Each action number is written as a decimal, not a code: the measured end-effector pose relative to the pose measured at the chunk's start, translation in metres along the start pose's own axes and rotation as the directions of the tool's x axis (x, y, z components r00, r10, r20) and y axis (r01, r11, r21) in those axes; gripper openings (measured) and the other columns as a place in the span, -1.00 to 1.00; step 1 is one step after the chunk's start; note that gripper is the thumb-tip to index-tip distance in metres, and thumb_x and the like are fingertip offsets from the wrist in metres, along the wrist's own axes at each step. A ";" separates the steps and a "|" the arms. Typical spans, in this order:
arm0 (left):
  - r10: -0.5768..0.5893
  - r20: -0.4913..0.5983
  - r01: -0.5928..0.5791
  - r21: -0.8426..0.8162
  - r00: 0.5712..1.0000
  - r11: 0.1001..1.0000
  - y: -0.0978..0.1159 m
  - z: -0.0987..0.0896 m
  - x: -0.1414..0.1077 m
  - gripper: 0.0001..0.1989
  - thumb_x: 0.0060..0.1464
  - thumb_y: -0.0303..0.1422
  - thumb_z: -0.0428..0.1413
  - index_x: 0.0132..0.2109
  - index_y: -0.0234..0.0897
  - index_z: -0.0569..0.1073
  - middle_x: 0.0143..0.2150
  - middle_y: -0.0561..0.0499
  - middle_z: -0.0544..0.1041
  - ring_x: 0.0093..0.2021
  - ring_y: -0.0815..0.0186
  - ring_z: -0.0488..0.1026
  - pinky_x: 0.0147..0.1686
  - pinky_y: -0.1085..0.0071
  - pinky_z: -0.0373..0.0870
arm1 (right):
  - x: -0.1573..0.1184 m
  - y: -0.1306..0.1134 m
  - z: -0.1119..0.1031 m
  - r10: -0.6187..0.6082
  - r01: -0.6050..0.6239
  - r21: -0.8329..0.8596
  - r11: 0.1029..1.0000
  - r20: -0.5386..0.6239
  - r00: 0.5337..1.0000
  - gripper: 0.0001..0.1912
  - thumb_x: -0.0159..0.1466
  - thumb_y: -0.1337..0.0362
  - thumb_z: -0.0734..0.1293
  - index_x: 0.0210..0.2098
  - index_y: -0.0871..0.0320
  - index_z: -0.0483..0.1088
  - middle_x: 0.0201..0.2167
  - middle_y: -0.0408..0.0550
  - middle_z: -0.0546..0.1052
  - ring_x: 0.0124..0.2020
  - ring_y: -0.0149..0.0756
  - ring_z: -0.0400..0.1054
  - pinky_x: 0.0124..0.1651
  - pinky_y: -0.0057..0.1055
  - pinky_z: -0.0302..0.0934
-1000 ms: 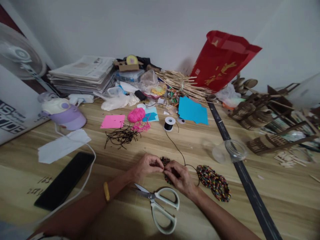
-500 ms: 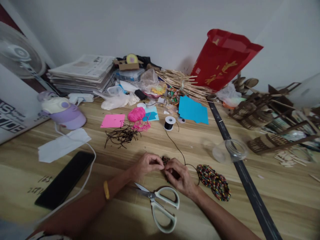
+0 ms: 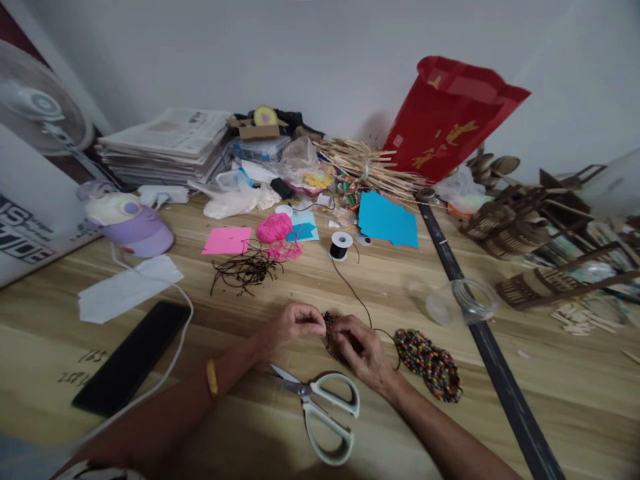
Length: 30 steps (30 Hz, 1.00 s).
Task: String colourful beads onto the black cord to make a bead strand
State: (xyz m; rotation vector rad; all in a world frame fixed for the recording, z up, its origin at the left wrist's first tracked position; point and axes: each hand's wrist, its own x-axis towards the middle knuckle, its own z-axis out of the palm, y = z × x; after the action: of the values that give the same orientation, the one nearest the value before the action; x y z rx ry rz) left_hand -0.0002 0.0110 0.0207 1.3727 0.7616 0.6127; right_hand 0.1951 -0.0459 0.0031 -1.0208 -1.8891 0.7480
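Note:
Near the table's middle, a small bunch of dark beads (image 3: 329, 323) lies between my two hands, partly covered by the right one. My left hand (image 3: 297, 323) is closed in a pinch at its left side; what the fingertips hold is too small to make out. Curled fingers of my right hand (image 3: 364, 348) are closed on the string of beads from the right. A black cord (image 3: 354, 288) runs from a white spool (image 3: 341, 245) down past the right hand. A coil of multicoloured beads (image 3: 430, 365) lies right of it. Scissors (image 3: 315, 400) with pale handles lie open just below.
A black phone (image 3: 133, 357) and white cable lie left. Beyond the hands are cut black cords (image 3: 246, 270), pink yarn (image 3: 274, 228) and blue paper (image 3: 387, 220). A tape roll (image 3: 473, 300) sits on a dark strip (image 3: 500, 380); bamboo baskets (image 3: 535, 287) stand at right.
The fingertips of my two hands have come slightly apart, the right fingers lifting a little from the left. The whole view has shifted slightly; the objects on the table stay put.

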 end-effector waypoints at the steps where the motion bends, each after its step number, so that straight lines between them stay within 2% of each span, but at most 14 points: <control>1: 0.005 -0.001 -0.005 0.008 1.000 1.000 -0.001 0.000 0.000 -0.87 -0.09 -0.37 0.20 -0.42 -0.38 0.49 -0.46 0.05 0.51 -0.40 0.39 0.39 -0.31 0.49 0.28 | 0.000 0.000 0.000 0.019 -0.019 0.015 1.000 0.004 1.000 -0.87 0.31 0.33 0.19 -0.21 0.14 0.36 -0.33 -0.01 0.46 -0.30 -0.31 0.37 -0.23 -0.41 0.27; 5: 0.043 -0.001 -0.043 0.075 0.999 0.996 -0.003 0.001 0.001 -0.87 -0.07 -0.37 0.19 -0.41 -0.39 0.50 -0.46 0.03 0.51 -0.40 0.38 0.39 -0.32 0.49 0.28 | -0.003 0.000 0.002 0.088 -0.092 0.118 0.989 0.034 0.996 -0.85 0.29 0.26 0.25 -0.17 0.14 0.36 -0.37 -0.07 0.46 -0.43 -0.39 0.35 -0.35 -0.49 0.27; 8: 0.088 -0.010 -0.085 0.167 0.996 0.982 -0.005 0.002 0.000 -0.88 -0.04 -0.38 0.18 -0.39 -0.39 0.51 -0.43 0.01 0.53 -0.38 0.37 0.40 -0.31 0.49 0.28 | -0.004 0.003 0.004 0.120 -0.127 0.179 0.976 0.049 0.992 -0.82 0.24 0.22 0.31 -0.19 0.16 0.38 -0.40 -0.08 0.46 -0.44 -0.39 0.36 -0.39 -0.52 0.28; 13: 0.150 -0.038 -0.129 0.331 0.988 0.935 -0.005 0.006 -0.001 -0.89 -0.02 -0.39 0.17 -0.38 -0.38 0.53 -0.40 -0.01 0.55 -0.35 0.34 0.43 -0.29 0.47 0.30 | -0.003 0.008 0.005 0.152 -0.150 0.116 0.982 -0.011 0.988 -0.86 0.23 0.22 0.33 -0.30 0.18 0.42 -0.44 -0.07 0.48 -0.41 -0.36 0.37 -0.34 -0.49 0.28; 16: 0.175 -0.046 -0.145 0.383 0.983 0.913 -0.005 0.006 0.000 -0.92 -0.03 -0.42 0.17 -0.39 -0.37 0.53 -0.39 -0.02 0.56 -0.34 0.34 0.44 -0.27 0.47 0.31 | -0.002 0.007 0.004 0.124 -0.121 0.058 0.991 -0.043 0.991 -0.87 0.26 0.24 0.30 -0.33 0.17 0.43 -0.44 -0.08 0.49 -0.40 -0.35 0.39 -0.30 -0.48 0.27; 20: 0.183 -0.052 -0.145 0.416 0.982 0.898 -0.005 0.006 0.001 -0.93 -0.02 -0.46 0.15 -0.39 -0.36 0.53 -0.39 -0.01 0.56 -0.35 0.35 0.44 -0.27 0.48 0.32 | 0.001 0.003 0.002 0.075 -0.074 0.018 0.997 -0.026 0.997 -0.87 0.29 0.27 0.26 -0.33 0.15 0.42 -0.43 -0.07 0.49 -0.39 -0.34 0.39 -0.29 -0.47 0.27; 25: 0.177 -0.063 -0.131 0.441 0.982 0.888 -0.005 0.008 0.001 -0.94 -0.01 -0.46 0.13 -0.39 -0.35 0.51 -0.41 0.01 0.54 -0.35 0.36 0.43 -0.28 0.49 0.32 | 0.002 0.003 0.001 -0.010 0.009 -0.004 1.000 -0.032 0.999 -0.86 0.32 0.29 0.22 -0.31 0.14 0.41 -0.36 -0.01 0.45 -0.28 -0.29 0.37 -0.23 -0.41 0.27; 30: 0.166 -0.064 -0.119 0.458 0.984 0.881 -0.005 0.010 0.002 -0.93 0.00 -0.47 0.11 -0.38 -0.36 0.49 -0.41 0.02 0.54 -0.37 0.38 0.42 -0.30 0.51 0.31 | 0.001 0.006 0.002 0.000 -0.001 -0.026 1.000 -0.047 0.999 -0.89 0.31 0.29 0.24 -0.29 0.14 0.41 -0.41 -0.04 0.42 -0.36 -0.31 0.34 -0.31 -0.43 0.24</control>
State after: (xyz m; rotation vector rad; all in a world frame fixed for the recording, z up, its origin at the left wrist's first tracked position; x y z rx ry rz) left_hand 0.0083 0.0061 0.0161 1.8525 0.9298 0.6483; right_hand 0.1947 -0.0427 -0.0021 -1.0464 -1.8623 0.6961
